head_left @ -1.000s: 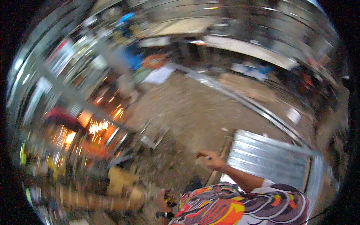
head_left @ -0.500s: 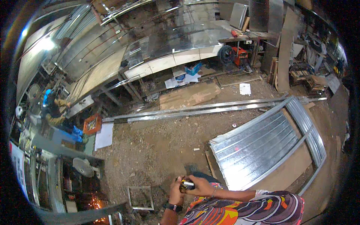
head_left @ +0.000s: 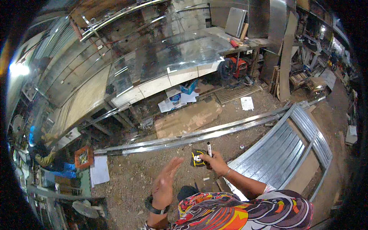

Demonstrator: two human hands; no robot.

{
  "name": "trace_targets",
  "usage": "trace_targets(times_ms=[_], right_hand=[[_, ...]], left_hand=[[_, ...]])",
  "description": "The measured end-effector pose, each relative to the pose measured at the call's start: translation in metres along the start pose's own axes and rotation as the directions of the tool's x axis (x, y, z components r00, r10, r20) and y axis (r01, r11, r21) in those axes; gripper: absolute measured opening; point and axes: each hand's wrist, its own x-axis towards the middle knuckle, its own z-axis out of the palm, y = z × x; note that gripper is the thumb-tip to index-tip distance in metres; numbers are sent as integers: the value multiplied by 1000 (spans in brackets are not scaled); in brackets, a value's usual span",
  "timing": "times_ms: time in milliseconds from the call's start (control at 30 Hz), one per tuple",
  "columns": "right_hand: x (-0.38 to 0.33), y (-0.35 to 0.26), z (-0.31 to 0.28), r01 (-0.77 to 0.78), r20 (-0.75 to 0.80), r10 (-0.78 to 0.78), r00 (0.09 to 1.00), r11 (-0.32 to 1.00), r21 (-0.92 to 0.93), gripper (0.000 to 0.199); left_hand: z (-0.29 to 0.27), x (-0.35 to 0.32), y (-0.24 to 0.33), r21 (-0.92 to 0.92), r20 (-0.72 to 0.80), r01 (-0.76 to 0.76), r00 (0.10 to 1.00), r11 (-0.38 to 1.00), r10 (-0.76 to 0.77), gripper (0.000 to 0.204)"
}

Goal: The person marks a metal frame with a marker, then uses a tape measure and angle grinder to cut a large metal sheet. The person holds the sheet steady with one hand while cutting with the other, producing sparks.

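Note:
My right hand (head_left: pixel 217 164) is closed round a black and yellow tape measure (head_left: pixel 197 158). A marker pen (head_left: pixel 209 148) with a white barrel and dark cap stands up from the same grip. To its left, my left hand (head_left: pixel 165 183) is raised with the fingers stretched out and nothing in them; a gap separates it from the tape measure. A dark watch (head_left: pixel 154 206) is on my left wrist. Beyond my hands long shiny metal bars (head_left: pixel 184 140) lie across the ground. On the right, a ribbed sheet-metal panel (head_left: pixel 268 153) in a metal frame lies near my right forearm.
A long workbench (head_left: pixel 180 50) topped with sheet metal runs along the back. Left of me are an orange crate (head_left: pixel 83 157), a white sheet (head_left: pixel 99 169) and a fan (head_left: pixel 85 209). Another person (head_left: pixel 46 158) works at far left. Scrap wood and metal (head_left: pixel 306 80) are piled at far right.
My hands have moved forward and apart. The left has come off the tape measure and opened; the right now holds it, with the marker showing upright. The view has shifted.

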Motion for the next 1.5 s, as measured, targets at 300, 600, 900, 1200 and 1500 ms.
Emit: trace_targets(times_ms=[300,600,900,1200,1500], right_hand=[[129,-8,-1,-51,-455,78,887,996,72,47],[213,-38,6,159,-619,58,783,943,291,28],[320,-77,-60,115,-550,163,819,893,435,35],[417,-162,-215,275,-605,84,792,835,476,30],[512,-296,-290,475,-754,-85,651,820,318,27]], left_hand=[[-42,202,106,-509,618,-170,610,844,496,71],[-86,381,95,-590,748,55,414,806,519,69],[-82,536,-16,-396,853,89,405,914,330,68],[-139,566,-302,421,233,442,791,792,-565,43],[-69,677,-333,478,319,395,754,784,-574,38]])
